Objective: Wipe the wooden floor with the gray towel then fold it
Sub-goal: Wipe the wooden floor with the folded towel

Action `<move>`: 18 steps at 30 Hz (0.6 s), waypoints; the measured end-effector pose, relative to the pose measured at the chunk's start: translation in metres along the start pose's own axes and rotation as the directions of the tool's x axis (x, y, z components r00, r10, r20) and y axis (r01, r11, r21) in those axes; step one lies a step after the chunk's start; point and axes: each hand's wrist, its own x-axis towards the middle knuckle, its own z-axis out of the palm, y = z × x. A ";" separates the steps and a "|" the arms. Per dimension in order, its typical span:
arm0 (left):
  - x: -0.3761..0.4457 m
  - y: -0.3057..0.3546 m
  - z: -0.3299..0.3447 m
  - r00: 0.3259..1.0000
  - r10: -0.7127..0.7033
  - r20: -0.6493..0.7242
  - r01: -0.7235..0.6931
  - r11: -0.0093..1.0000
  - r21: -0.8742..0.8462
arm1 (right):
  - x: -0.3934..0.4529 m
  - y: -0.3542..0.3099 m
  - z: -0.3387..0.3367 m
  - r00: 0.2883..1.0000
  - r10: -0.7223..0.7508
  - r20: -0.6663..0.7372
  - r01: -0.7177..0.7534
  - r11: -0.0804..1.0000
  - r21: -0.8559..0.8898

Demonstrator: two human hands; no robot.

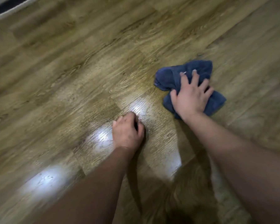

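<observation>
The gray-blue towel lies bunched up on the wooden floor, right of centre. My right hand lies on top of it with fingers spread and pressed down into the cloth. My left hand is on the bare floor to the left of the towel, its fingers curled under into a loose fist that holds nothing. The towel's middle is hidden under my right hand. The picture is blurred by motion.
Bright light patches reflect off the planks near my left hand. A pale baseboard strip with a dark band above it runs across the top left corner. Wooden floor extends on all sides.
</observation>
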 end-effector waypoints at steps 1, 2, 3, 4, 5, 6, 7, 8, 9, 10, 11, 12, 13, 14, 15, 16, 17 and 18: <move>0.007 -0.005 -0.006 0.998 -0.040 0.049 0.044 0.996 -0.075 | -0.012 -0.009 0.000 0.999 -0.027 0.028 0.027 1.000 -0.006; 0.015 -0.010 -0.015 0.991 -0.105 0.089 0.119 0.977 -0.175 | -0.025 -0.019 0.000 0.997 -0.057 0.051 0.057 0.998 -0.005; 0.026 -0.019 -0.025 0.979 -0.176 0.107 0.198 0.945 -0.261 | -0.040 -0.030 0.000 0.994 -0.085 0.066 0.085 0.996 -0.001; 0.039 -0.031 -0.036 0.969 -0.232 0.084 0.246 0.924 -0.293 | -0.055 -0.043 0.001 0.991 -0.116 0.073 0.116 0.993 0.002; 0.053 -0.044 -0.047 0.958 -0.282 0.041 0.283 0.924 -0.255 | -0.070 -0.057 0.001 0.984 -0.157 0.080 0.157 0.988 0.006; 0.065 -0.059 -0.057 0.942 -0.335 0.008 0.332 0.928 -0.167 | -0.087 -0.071 0.002 0.974 -0.209 0.093 0.208 0.978 0.014; 0.075 -0.073 -0.067 0.919 -0.393 -0.011 0.393 0.919 -0.043 | -0.106 -0.085 0.003 0.957 -0.266 0.115 0.264 0.964 0.037; 0.082 -0.088 -0.074 0.894 -0.448 -0.001 0.447 0.892 0.067 | -0.127 -0.099 0.004 0.934 -0.330 0.136 0.323 0.944 0.071; 0.086 -0.103 -0.079 0.870 -0.492 0.029 0.484 0.865 0.137 | -0.152 -0.113 0.005 0.904 -0.404 0.142 0.393 0.914 0.097; 0.089 -0.115 -0.084 0.849 -0.525 0.060 0.510 0.843 0.169 | -0.181 -0.126 0.005 0.866 -0.485 0.124 0.472 0.873 0.119; 0.091 -0.126 -0.088 0.833 -0.546 0.088 0.527 0.833 0.169 | -0.211 -0.137 0.007 0.813 -0.571 0.113 0.555 0.819 0.149; 0.091 -0.135 -0.090 0.820 -0.562 0.110 0.545 0.825 0.147 | -0.239 -0.146 0.009 0.740 -0.662 0.117 0.640 0.747 0.177; 0.092 -0.143 -0.092 0.800 -0.585 0.137 0.572 0.811 0.121 | -0.260 -0.151 0.011 0.655 -0.746 0.120 0.724 0.666 0.181; 0.091 -0.149 -0.092 0.773 -0.609 0.178 0.602 0.793 0.100 | -0.268 -0.153 0.015 0.575 -0.808 0.129 0.788 0.589 0.178; 0.088 -0.155 -0.093 0.747 -0.625 0.227 0.622 0.778 0.091 | -0.264 -0.154 0.017 0.516 -0.842 0.160 0.820 0.539 0.192; 0.086 -0.160 -0.094 0.732 -0.624 0.273 0.626 0.774 0.092 | -0.253 -0.156 0.017 0.474 -0.858 0.199 0.834 0.510 0.210; 0.082 -0.163 -0.095 0.730 -0.607 0.313 0.625 0.778 0.052 | -0.238 -0.157 0.016 0.439 -0.866 0.239 0.844 0.489 0.220; 0.078 -0.167 -0.093 0.745 -0.575 0.338 0.614 0.789 -0.009 | -0.222 -0.157 0.014 0.421 -0.871 0.255 0.854 0.475 0.213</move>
